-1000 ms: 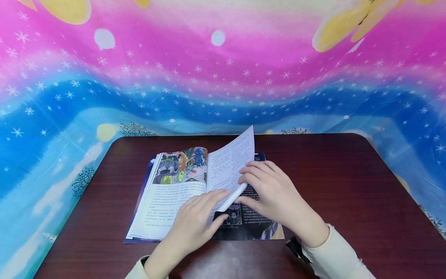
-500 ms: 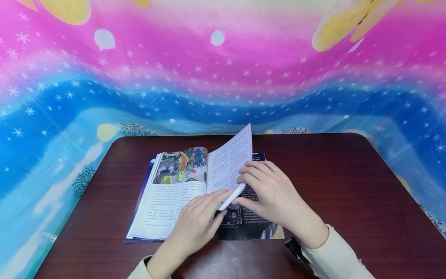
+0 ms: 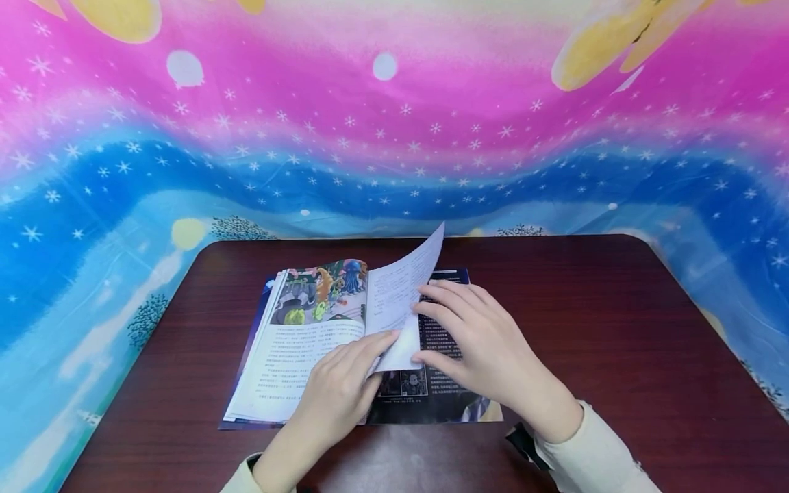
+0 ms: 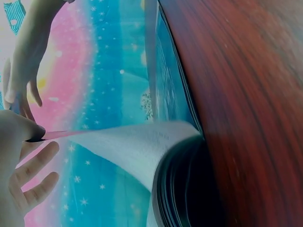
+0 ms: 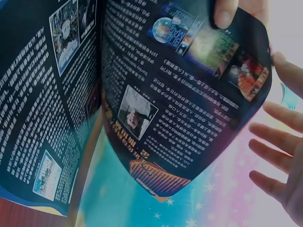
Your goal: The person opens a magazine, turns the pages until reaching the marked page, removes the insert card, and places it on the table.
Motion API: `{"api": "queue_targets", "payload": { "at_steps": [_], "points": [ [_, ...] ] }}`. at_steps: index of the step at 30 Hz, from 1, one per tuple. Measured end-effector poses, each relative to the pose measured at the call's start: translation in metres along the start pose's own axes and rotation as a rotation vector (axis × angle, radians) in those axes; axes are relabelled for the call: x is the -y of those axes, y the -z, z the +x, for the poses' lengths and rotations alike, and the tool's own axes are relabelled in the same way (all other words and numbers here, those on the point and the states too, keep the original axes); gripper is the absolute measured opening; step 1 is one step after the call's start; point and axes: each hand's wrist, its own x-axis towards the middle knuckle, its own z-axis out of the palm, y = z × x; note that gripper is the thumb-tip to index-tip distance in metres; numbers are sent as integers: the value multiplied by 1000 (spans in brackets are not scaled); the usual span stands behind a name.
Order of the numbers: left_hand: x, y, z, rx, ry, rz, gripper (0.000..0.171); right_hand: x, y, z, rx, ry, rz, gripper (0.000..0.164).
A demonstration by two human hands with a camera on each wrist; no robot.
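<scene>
A magazine (image 3: 283,376) lies open on the dark table, a cartoon picture and text on its left page. One leaf (image 3: 397,291) stands lifted and bowed from the spine, white with text on one side. Its other side (image 5: 165,71) is black with photos in the right wrist view. My left hand (image 3: 342,383) pinches the leaf's near edge, thumb beneath and fingers above. At the leaf's outer edge, my right hand (image 3: 483,335) has its fingers spread and the thumb apart from them. The right wrist view shows these right fingers (image 5: 277,135) loosely extended beside the edge.
A brown wooden table (image 3: 592,329) with rounded far corners bears the magazine. Behind it hangs a pink and blue cloth (image 3: 394,137) printed with snowflakes. Under the lifted leaf lies a black printed page (image 3: 456,404).
The leaf's near edge, earlier rolled up between both hands, has unrolled and hangs flatter. My right thumb and fingers have spread apart; my left hand has shifted slightly left.
</scene>
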Motion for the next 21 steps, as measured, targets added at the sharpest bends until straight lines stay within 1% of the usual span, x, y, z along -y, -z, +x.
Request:
{"api": "queue_targets", "payload": {
  "at_steps": [4,8,13,15,18,21],
  "points": [
    [5,4,-5,16,29,28,66,1,0,-4,-35,1,57,57],
    [11,8,-12,39,60,74,67,-2,-1,-11,-51,6,65,54],
    [19,16,-22,48,90,122,65,-8,-4,-21,-5,-22,45,51],
    [23,19,-27,57,114,137,62,-11,-6,-26,18,-38,36,50],
    [28,24,-34,82,155,153,58,-16,-9,-33,33,-51,30,52],
    [33,28,-40,98,179,166,57,-22,-12,-40,41,-55,28,53]
  ]
}}
